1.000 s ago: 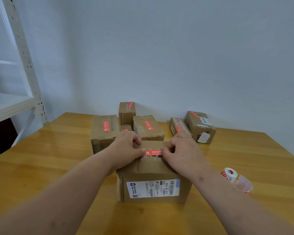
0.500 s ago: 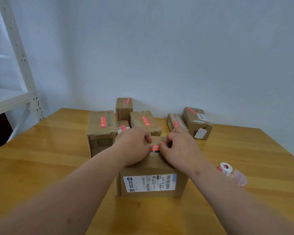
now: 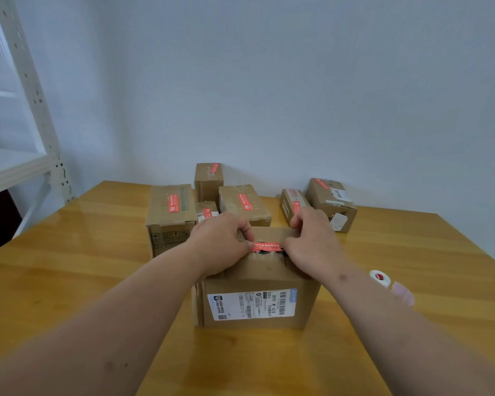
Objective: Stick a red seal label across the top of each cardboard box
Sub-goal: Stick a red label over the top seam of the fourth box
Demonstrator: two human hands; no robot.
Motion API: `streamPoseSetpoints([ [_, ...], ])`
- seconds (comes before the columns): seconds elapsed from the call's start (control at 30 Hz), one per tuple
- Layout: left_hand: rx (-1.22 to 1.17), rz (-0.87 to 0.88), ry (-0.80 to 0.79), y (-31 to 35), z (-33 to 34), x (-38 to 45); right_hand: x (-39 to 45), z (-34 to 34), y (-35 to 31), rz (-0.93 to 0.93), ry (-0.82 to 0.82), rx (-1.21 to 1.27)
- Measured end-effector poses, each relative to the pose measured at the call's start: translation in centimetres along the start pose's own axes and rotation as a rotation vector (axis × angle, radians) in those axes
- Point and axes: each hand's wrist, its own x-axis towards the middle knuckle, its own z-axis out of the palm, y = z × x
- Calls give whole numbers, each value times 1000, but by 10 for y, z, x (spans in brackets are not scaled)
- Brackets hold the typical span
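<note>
Left of the near cardboard box (image 3: pixel 257 284): white shelving (image 3: pixel 26 155), then a tall sealed box (image 3: pixel 170 212). On that box's top: left hand (image 3: pixel 220 241) with fingers curled, thumb pressing the left end of the red seal label (image 3: pixel 267 246), and right hand (image 3: pixel 312 244) likewise curled, thumb on the right end. Behind it lay more sealed boxes (image 3: pixel 243 202); right of it, on the wooden table (image 3: pixel 69 267), sat the label roll (image 3: pixel 380 278).

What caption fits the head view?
Both hands press a red label onto the front box; six labelled boxes behind.
</note>
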Motion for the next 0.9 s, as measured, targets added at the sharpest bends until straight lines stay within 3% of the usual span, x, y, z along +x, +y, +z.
streamPoseSetpoints([
  [0.2,-72,-17,-16,-3,0,0,3,-7,-4,74,-60,90],
  [0.43,-62,-10,-12,-6,1,3,3,-10,-13,-31,-156,-344],
  [0.67,-116,-32,-36,-12,3,6,4,-26,-6,-95,-329,-71],
  [0.9,-97,-24,-34,-10,2,5,8,-30,-4,-214,-333,-126],
])
